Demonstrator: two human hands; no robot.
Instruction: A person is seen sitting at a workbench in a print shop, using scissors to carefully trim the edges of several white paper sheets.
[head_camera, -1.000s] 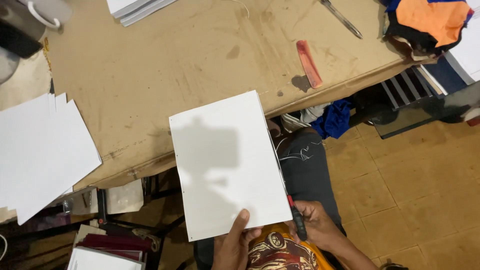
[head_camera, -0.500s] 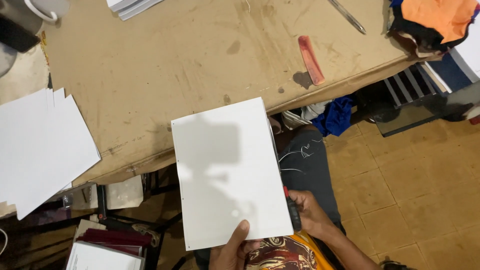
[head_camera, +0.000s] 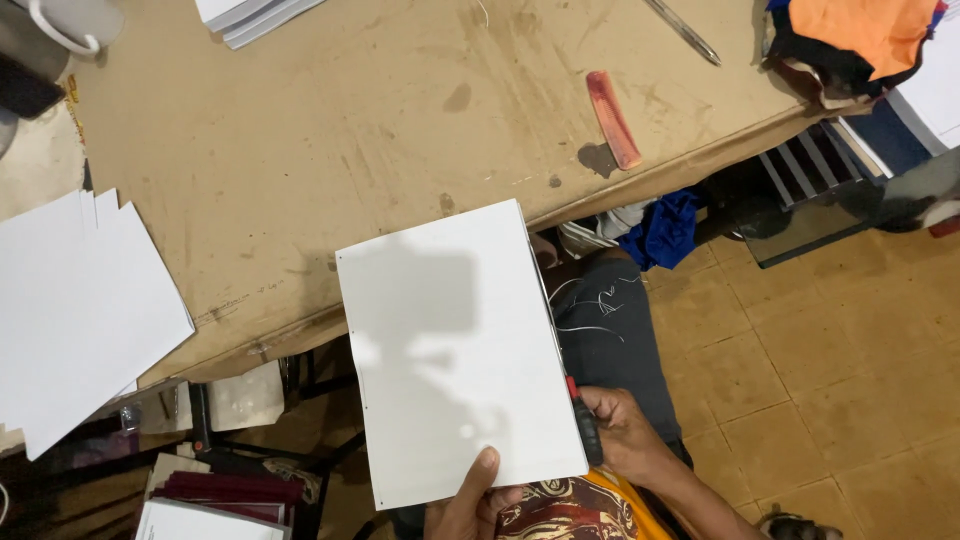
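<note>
Pinched by its lower edge, the white stack of sheets (head_camera: 455, 350) was held up by the left hand (head_camera: 470, 505), thumb lying on the top sheet near the bottom edge and the rest of the fingers hidden beneath. It hung partly over the near edge of the brown table (head_camera: 330, 130) and partly over the person's lap, its far corner reaching in over the tabletop. Along the stack's right edge the right hand (head_camera: 625, 435) was closed around a small dark-handled tool (head_camera: 588, 432) with a touch of red at its upper end, pressed right against the side of the paper; what kind of tool it was I could not tell.

On the table a red comb (head_camera: 613, 118) lay well apart from the stack, with a metal pen (head_camera: 683, 30) beyond it and a heap of orange and dark cloth (head_camera: 855, 40) at the far corner. Loose white sheets (head_camera: 80, 310) were fanned out at the left edge.
</note>
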